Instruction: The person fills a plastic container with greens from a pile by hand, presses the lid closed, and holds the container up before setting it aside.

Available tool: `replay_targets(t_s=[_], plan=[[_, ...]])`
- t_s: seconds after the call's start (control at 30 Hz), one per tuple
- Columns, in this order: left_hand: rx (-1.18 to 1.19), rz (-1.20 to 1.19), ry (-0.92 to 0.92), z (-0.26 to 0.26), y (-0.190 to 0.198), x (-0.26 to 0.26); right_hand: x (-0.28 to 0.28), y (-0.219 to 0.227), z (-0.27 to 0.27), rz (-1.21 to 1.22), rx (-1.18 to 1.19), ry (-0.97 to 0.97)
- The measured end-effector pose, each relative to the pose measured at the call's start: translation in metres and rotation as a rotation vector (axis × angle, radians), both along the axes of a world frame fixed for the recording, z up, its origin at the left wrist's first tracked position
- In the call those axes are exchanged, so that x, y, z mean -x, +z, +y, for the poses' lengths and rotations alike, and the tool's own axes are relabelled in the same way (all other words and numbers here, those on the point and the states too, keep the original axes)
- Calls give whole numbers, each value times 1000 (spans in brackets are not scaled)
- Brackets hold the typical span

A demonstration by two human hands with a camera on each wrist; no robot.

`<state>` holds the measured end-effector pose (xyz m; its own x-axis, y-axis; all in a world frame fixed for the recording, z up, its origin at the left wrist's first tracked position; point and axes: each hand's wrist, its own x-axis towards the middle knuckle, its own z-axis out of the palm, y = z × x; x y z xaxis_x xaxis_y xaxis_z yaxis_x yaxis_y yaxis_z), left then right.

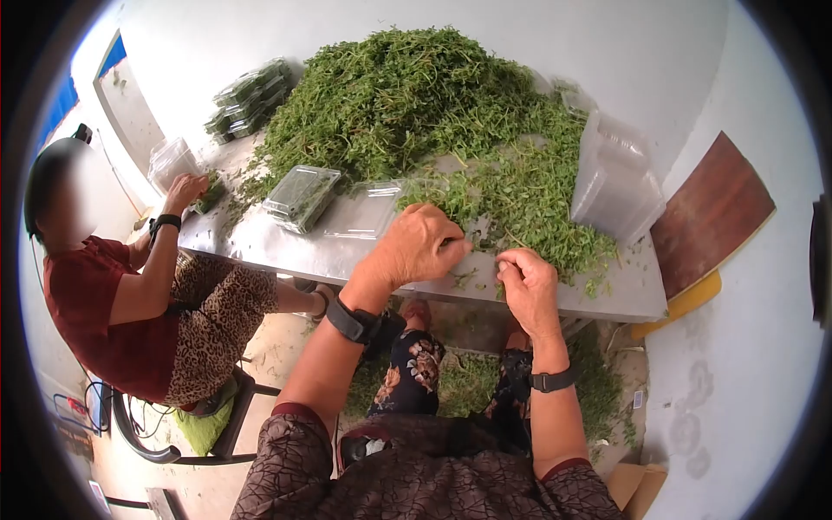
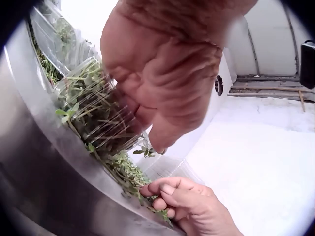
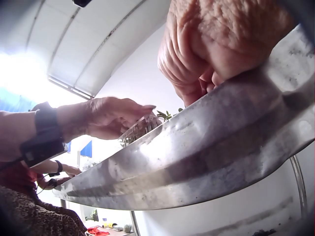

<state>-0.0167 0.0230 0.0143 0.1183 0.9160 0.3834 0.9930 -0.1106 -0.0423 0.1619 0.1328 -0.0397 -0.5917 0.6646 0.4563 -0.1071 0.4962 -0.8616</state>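
Observation:
My left hand (image 1: 420,247) is above the near edge of the metal table, fingers curled, with a small leafy sprig (image 2: 143,152) at its pinching fingertips. Beside and partly behind this hand, a clear plastic box (image 2: 96,105) holds leafy green stems; its clear lid (image 1: 368,208) lies open to the left in the head view. My right hand (image 1: 529,286) is lower at the table edge, thumb and index finger together. In the left wrist view, those fingertips pinch at leafy stems (image 2: 138,189) along the edge. The palm hides most of the left fingers.
A large heap of greens (image 1: 407,95) covers the back of the metal table (image 1: 260,247). A filled closed box (image 1: 302,198) stands left, stacked boxes (image 1: 251,100) behind it. Nested clear boxes (image 1: 615,178) stand right. Another person (image 1: 113,286) sits at the left end.

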Motion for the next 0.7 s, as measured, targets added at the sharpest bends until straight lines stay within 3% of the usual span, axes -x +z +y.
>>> replay_targets(t_s=[0.07, 0.17, 0.27, 0.6, 0.7], plan=[[-84, -359, 67, -4, 0, -8, 0, 0, 0, -4, -12, -4], [-93, -413, 18, -10, -2, -8, -1, 0, 1, -22, -28, -5], [66, -390, -1, -23, 11, -2, -1, -2, 1, -41, -58, -26], [-75, -508, 104, -57, 17, 0, 1, -6, 2, -9, -66, -26], [-168, -340, 63, -45, 14, -9, 0, -2, 0, -22, -54, -25]])
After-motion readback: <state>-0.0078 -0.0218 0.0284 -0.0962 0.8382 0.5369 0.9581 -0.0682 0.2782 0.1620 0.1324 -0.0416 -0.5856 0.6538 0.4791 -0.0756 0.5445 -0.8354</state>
